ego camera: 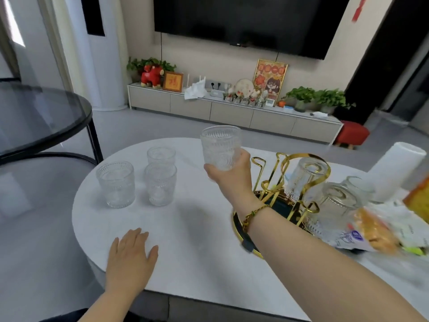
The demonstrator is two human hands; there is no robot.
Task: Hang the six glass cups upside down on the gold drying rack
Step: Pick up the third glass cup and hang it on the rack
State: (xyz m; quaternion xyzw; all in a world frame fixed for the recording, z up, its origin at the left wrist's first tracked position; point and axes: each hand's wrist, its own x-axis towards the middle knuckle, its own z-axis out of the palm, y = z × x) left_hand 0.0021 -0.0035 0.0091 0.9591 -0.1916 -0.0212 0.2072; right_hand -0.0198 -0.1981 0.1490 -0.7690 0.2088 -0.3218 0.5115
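Your clearest open stretch is the bare middle of the white table, between the three upright glasses at the left and the gold rack at the right. Two inverted glasses crowd the rack's right side, leaving its left hooks free. Snack packets and a white cylinder block the far right edge.

- Clear embossed glass cup, upright, mouth up, lifted above the table, gripped at its base.
- Three matching cups upright on the white tabletop, left of the rack: front-left cup, middle cup, rear cup just behind the middle one.
- Gold drying rack, looped wire arms on a dark gold-rimmed round tray.
- Two cups hung upside down on rack arms: far cup, near cup.
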